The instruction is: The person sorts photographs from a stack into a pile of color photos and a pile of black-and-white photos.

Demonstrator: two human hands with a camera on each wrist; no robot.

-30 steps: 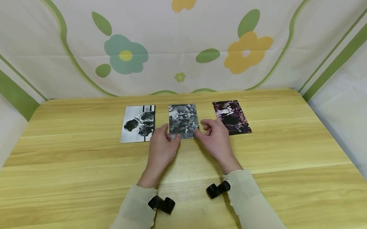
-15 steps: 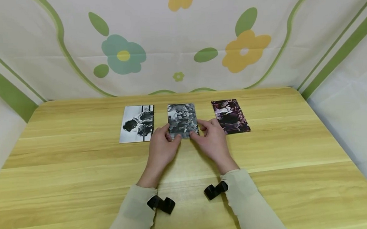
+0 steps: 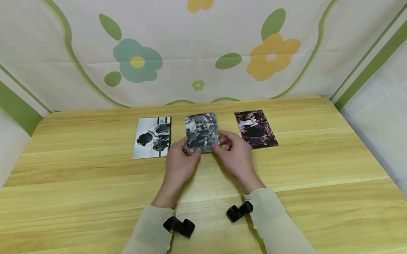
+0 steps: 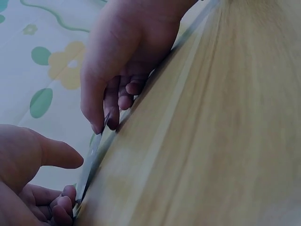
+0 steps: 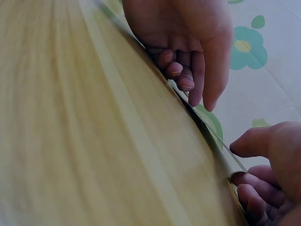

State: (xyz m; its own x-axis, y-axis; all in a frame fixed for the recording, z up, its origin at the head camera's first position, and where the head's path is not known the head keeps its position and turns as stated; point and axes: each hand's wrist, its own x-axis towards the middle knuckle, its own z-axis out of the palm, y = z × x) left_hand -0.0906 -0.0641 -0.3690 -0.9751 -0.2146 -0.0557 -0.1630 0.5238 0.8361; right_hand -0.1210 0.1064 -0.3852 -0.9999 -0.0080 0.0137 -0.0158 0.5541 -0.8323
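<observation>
The middle photo print (image 3: 202, 131), black and white with a crowd scene, is between my hands. My right hand (image 3: 237, 152) pinches its near right corner, thumb on top and fingers under the edge. At the near left corner my left hand (image 3: 181, 162) holds it with curled fingers at the side and the thumb at the near edge. In the left wrist view the print (image 4: 91, 162) appears edge-on, slanting up from the tabletop. To the left lies a photo print of a bowed figure (image 3: 153, 138); a darker purple-toned print (image 3: 256, 128) lies right.
All three prints are near the back of the wooden table (image 3: 91, 207). Behind it hangs a white cloth (image 3: 186, 37) with flowers and green lines. Black wrist devices (image 3: 180, 226) sit on the beige sleeves (image 3: 143, 235).
My right hand has moved left to the middle print and taken hold of its corner. The print's far edge has risen slightly. My left hand has stayed almost still.
</observation>
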